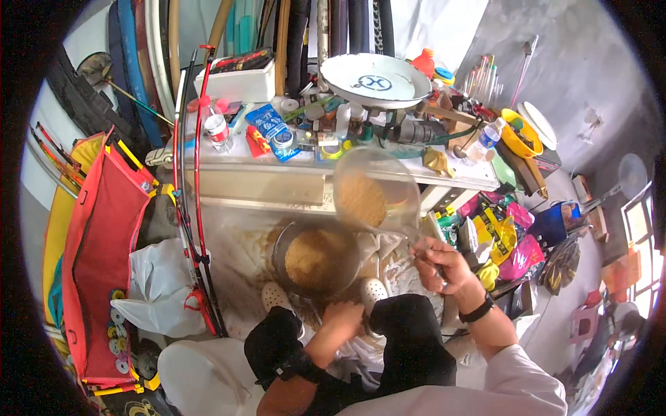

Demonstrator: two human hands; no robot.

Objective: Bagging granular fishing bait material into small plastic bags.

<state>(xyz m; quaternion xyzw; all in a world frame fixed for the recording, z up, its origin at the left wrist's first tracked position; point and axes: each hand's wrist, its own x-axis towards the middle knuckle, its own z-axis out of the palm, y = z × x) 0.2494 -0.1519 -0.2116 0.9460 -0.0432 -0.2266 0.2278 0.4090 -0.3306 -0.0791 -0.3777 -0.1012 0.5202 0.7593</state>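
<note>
My right hand (444,265) is closed around the handle of a round sieve (402,170). The sieve is tilted and slightly smeared by motion, with tan grainy powder (361,200) inside. Below and to its left, a dark round basin (281,267) sits on the floor in front of my feet. More of the tan powder (313,260) lies in the basin. My left hand (342,320) is at the basin's near rim, its fingers curled and partly hidden.
Ahead stands a cluttered white table (270,182) bearing a large white enamel dish (374,80). Red rods (198,166) lean at its left, near a white plastic bag (161,288) and a red fabric holder (104,256). Bright bags (503,229) crowd the right. White clogs (276,297) flank the basin.
</note>
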